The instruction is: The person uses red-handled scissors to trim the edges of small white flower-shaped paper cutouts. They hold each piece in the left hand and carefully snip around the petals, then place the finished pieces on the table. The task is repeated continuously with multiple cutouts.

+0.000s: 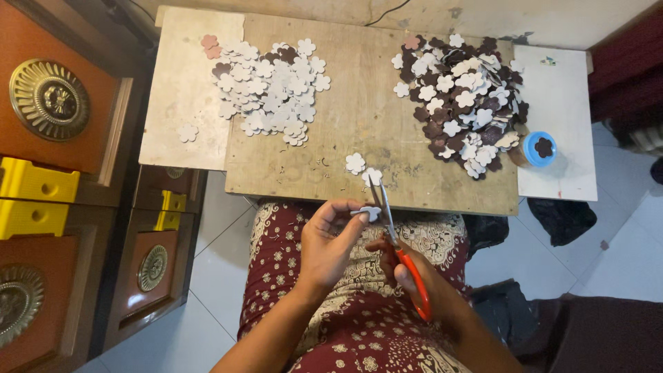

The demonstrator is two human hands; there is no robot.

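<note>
A small white flower-shaped cutout is pinched between the thumb and fingertips of the left hand, held above the lap just in front of the near edge of the wooden board. Orange-handled scissors are gripped by the right hand, fingers closed through the handles, with the blades only slightly parted and their tips reaching past the cutout toward the board. Because the cutout is so small and the blades lie close to the left fingertips, a finger could be nicked, or a petal could be clipped off, if the piece is turned carelessly. The piece could also be dropped into the patterned skirt. Two loose cutouts near the board's edge could be knocked off by the blade tips.
</note>
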